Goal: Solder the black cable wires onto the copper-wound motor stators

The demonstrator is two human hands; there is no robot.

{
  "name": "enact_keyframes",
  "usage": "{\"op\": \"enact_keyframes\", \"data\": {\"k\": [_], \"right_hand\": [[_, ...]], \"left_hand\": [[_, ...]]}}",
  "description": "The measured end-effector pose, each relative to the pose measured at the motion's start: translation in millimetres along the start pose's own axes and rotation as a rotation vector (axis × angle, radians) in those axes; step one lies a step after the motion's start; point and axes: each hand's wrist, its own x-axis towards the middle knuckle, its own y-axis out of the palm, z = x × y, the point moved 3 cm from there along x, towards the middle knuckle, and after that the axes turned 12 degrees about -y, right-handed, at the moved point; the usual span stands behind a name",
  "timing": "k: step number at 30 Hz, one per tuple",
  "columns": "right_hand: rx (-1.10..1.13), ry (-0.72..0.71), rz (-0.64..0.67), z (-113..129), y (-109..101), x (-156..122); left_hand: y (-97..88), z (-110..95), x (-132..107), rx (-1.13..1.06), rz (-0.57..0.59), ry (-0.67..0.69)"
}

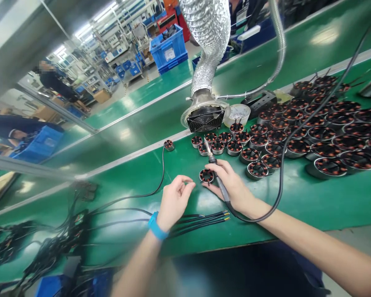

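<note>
Right hand (236, 187) clasped a soldering iron (221, 187) — left fingers (181, 179) half-curled, hold unclear; beyond them lay one cabled stator (168, 145), rightward many uncabled stators (250, 155).

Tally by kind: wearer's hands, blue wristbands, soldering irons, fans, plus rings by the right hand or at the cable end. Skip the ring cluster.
Hands: 2 (left hand, right hand)
Blue wristband: 1
Soldering iron: 1
Fan: 1
Rings: 2 (hand-side ring, cable-end ring)
Total: 7
</note>
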Motion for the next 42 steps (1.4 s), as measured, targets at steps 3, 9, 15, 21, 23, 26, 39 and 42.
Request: {"op": "enact_keyframes", "data": {"k": [3, 9, 15, 21, 23, 26, 39, 42], "right_hand": [[0.197, -0.054, 0.049, 4.2, 3.3, 0.0], [0.398, -0.089, 0.09, 4.1, 5.1, 4.1], [0.366, -0.013, 0.071, 1.7, 4.6, 4.4], [0.461, 0.013, 0.03, -0.1, 1.1, 5.0], [0.485, 0.033, 0.019, -1.9, 2.7, 4.4], [0.517, 0.054, 0.021, -4.5, 6.4, 3.0], [0.657, 0.138, 0.007, -11.6, 9.6, -0.8], [0.718, 0.158, 0.018, -11.7, 10.6, -1.4]], "left_hand": [[1.3, -6.0, 13.5, -0.067, -0.004, 0.016], [3.9, -12.9, 42.4, -0.125, 0.065, 0.063], [7.3, -13.4, 51.0, -0.075, 0.082, 0.028], [-8.6, -5.6, 43.6, 0.053, 0.18, -0.07], [-5.8, -5.0, 42.2, -0.03, 0.258, -0.101], [3.2, -4.6, 43.9, -0.217, 0.342, -0.144], [30.7, -44.1, 68.8, -0.156, 0.331, -0.095], [23.6, -43.3, 69.9, -0.151, 0.339, -0.11]]}}
